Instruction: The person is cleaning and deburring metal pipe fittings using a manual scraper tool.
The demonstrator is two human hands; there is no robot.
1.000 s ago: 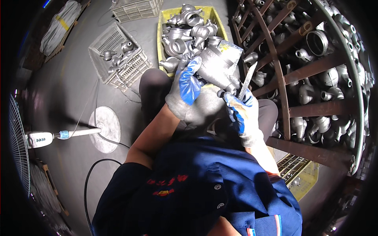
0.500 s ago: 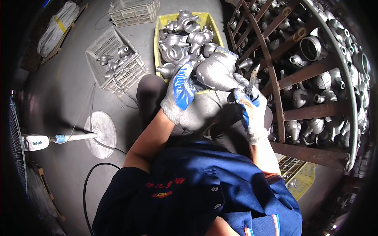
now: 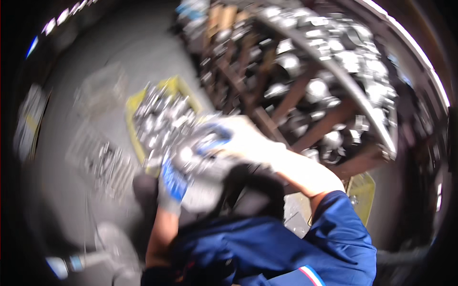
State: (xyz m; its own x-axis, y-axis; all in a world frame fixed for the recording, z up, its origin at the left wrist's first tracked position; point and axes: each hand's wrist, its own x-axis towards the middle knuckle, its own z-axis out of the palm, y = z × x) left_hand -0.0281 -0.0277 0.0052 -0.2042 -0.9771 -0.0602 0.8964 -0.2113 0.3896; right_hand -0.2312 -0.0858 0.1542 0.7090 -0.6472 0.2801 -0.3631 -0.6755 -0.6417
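Observation:
Motion smears the whole view. A silver-grey metal casting [image 3: 183, 155], rounded in shape, is held up in front of my knees. My left hand [image 3: 172, 183], in a blue-coated white glove, is against its near left side, the fingers seeming to close on it. From the right, my right hand [image 3: 224, 138] reaches across, gloved the same way, with curled fingers at the casting's upper side. Whether a tool is in this hand is hidden by blur. Just beyond stands a yellow crate [image 3: 131, 124] heaped with similar castings [image 3: 160, 114].
A brown metal rack [image 3: 267, 124] full of castings rises at the right. Grey crates [image 3: 81, 148] stand on the floor at left. The white fan base [image 3: 114, 243] is at lower left, and another yellow crate [image 3: 365, 190] lies behind my right arm.
The view has swung toward the right, so the crates and rack appear further left. My right hand has crossed over the casting from its narrow neck. The flat blade-like tool it held no longer shows.

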